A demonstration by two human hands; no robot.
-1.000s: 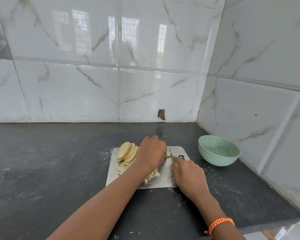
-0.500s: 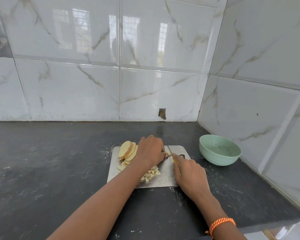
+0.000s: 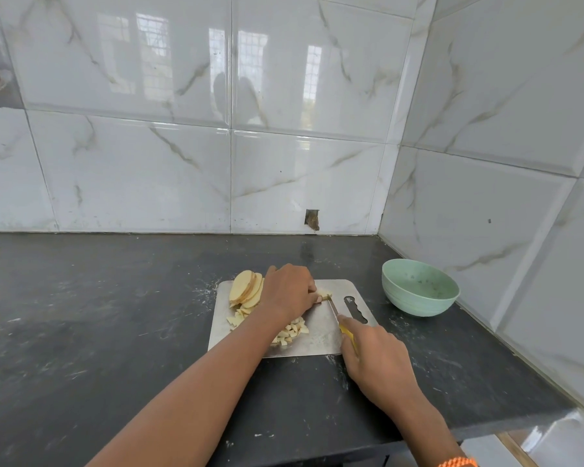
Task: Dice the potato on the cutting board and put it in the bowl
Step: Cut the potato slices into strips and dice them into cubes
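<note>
A steel cutting board [image 3: 321,335] lies on the dark counter. A leaning stack of potato slices [image 3: 245,289] stands at its far left, and diced pieces [image 3: 292,330] lie near its front. My left hand [image 3: 289,291] curls over a small potato piece [image 3: 325,292] and pins it to the board. My right hand [image 3: 373,357] grips a yellow-handled knife [image 3: 333,307] whose blade tip meets that piece. The pale green bowl [image 3: 418,287] stands to the right of the board and holds no potato that I can see.
The dark stone counter [image 3: 98,315] ends at tiled walls behind and on the right, close past the bowl. Its front edge runs near my right wrist, which wears an orange band [image 3: 455,462]. A small hole [image 3: 312,219] marks the back wall.
My right hand has drawn the knife back toward me, so more of the blade shows. My left hand stays over the potato piece.
</note>
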